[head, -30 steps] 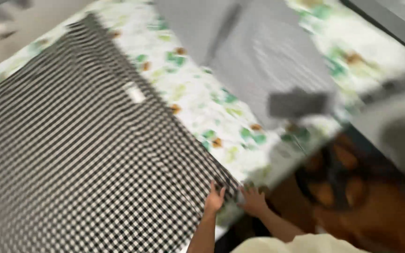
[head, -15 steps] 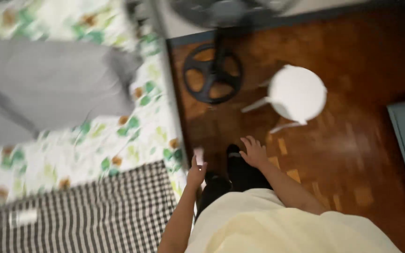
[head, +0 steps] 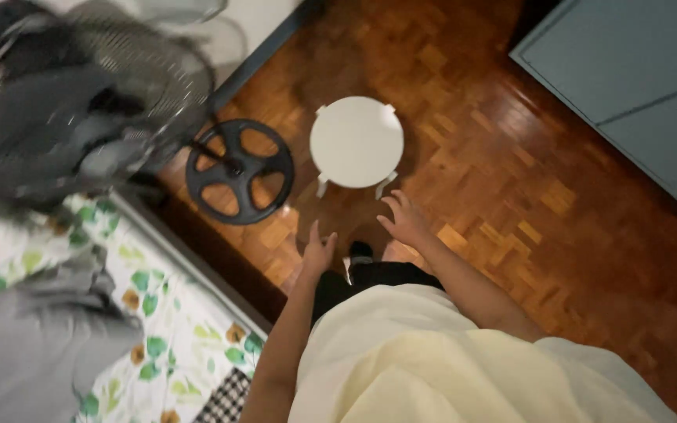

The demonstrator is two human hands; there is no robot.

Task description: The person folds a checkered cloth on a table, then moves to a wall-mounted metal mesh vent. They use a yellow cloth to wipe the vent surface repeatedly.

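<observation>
While I stand beside the bed (head: 190, 345), my left hand (head: 319, 252) and right hand (head: 406, 222) hang empty, fingers spread apart, just short of the white stool (head: 356, 142).

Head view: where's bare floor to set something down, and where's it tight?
Open parquet runs from the white stool to the grey cabinet, beyond the right hand. Tight on the other side: the left hand hangs near the fan base, the fan head and the floral bed edge.
</observation>
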